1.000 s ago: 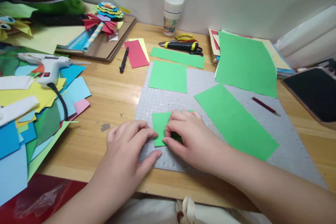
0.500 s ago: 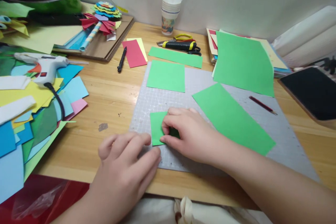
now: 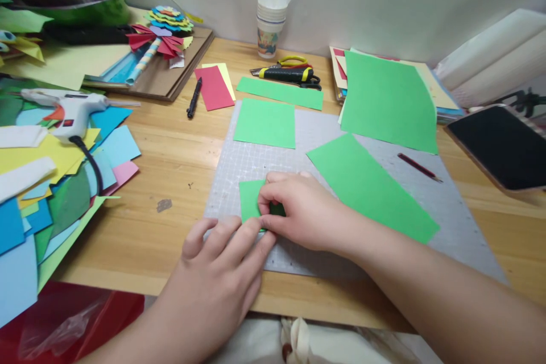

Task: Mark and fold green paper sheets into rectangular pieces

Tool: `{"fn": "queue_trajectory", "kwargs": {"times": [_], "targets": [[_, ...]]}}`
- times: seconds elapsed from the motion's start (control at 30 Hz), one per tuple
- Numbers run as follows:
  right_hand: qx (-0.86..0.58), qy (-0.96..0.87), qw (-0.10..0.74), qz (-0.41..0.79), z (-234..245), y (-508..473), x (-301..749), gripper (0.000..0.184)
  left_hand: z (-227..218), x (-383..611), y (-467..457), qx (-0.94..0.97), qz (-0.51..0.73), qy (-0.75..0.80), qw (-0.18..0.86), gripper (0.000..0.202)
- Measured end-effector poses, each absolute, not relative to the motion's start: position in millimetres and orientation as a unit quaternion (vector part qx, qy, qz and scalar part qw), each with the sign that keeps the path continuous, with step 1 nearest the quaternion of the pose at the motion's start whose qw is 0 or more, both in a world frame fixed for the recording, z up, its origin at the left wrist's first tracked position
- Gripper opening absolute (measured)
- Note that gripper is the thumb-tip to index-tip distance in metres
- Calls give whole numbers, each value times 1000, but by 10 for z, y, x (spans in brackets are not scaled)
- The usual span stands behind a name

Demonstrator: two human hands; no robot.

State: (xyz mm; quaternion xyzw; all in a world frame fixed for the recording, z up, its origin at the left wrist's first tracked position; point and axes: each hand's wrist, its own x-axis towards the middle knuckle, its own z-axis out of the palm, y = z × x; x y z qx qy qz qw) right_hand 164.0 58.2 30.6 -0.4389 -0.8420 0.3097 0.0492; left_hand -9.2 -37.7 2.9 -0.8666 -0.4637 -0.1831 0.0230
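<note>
A small piece of green paper (image 3: 249, 196) lies on the grey cutting mat (image 3: 226, 173) near the front edge of the table. My right hand (image 3: 302, 210) bends over its right part, thumb and fingers closed on the paper and hiding much of it. From the lower left, my left hand (image 3: 226, 273) reaches in with fingers stretched out, its fingertips at the paper's lower edge and beside my right thumb. A green rectangle (image 3: 265, 123) lies flat behind the hands, and a larger green sheet (image 3: 371, 187) lies slanted to the right.
A pencil (image 3: 420, 168) rests on the mat's right side. Behind are a green strip (image 3: 279, 92), a utility knife (image 3: 285, 74), stacked paper cups (image 3: 269, 28) and a black pen (image 3: 194, 98). A glue gun (image 3: 74, 114) lies on coloured paper at left; a tablet (image 3: 503, 145) is at right.
My left hand has moved right and slightly up, bringing its fingertips to the small green paper and my right thumb. My right hand stays on the paper. The view has shifted slightly.
</note>
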Motion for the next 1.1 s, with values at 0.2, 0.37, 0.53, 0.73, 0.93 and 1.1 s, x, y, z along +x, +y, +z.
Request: {"fn": "queue_trajectory", "kwargs": {"times": [0.2, 0.37, 0.53, 0.73, 0.93, 1.1], "targets": [[-440, -841, 48, 312, 310, 585, 1631, 14, 99, -98, -439, -856, -193, -475, 63, 31], [-442, -841, 54, 307, 300, 576, 1636, 15, 217, -183, -411, -865, -152, -471, 86, 29], [-441, -842, 54, 308, 291, 566, 1636, 16, 268, -169, -415, -837, -134, -523, 94, 34], [-432, -847, 52, 304, 289, 609, 1639, 16, 150, -118, -470, -819, -204, -533, 62, 23], [-414, -887, 146, 144, 342, 198, 1711, 17, 18, -125, -519, -816, -187, -545, 40, 24], [-389, -918, 34, 75, 314, -316, 1737, 50, 7, -146, -504, -825, -177, -535, 32, 23]]}}
